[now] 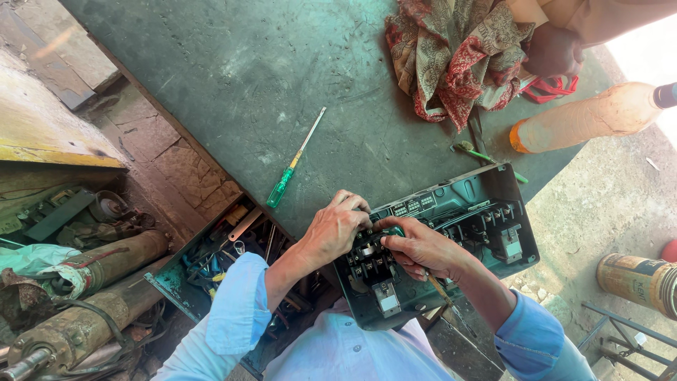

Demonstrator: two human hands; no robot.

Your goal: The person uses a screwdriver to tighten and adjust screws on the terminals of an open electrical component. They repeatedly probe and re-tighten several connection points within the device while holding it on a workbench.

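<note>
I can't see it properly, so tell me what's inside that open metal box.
The metal box holds black terminal blocks and a grey switch part. The left hand and right hand cover the parts beneath them.

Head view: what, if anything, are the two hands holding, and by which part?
Both the left hand and right hand press fingertips on the black component block inside the open electrical switch box; no clear grasp is visible.

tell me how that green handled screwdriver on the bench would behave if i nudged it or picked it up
The screwdriver lies flat on the bench, apart from both hands. Its handle looks rounded, so a sideways nudge would probably roll it. The thin metal shaft suggests it is stiff, not floppy. Being slim, it is likely light and easy to lift with one hand.
</note>
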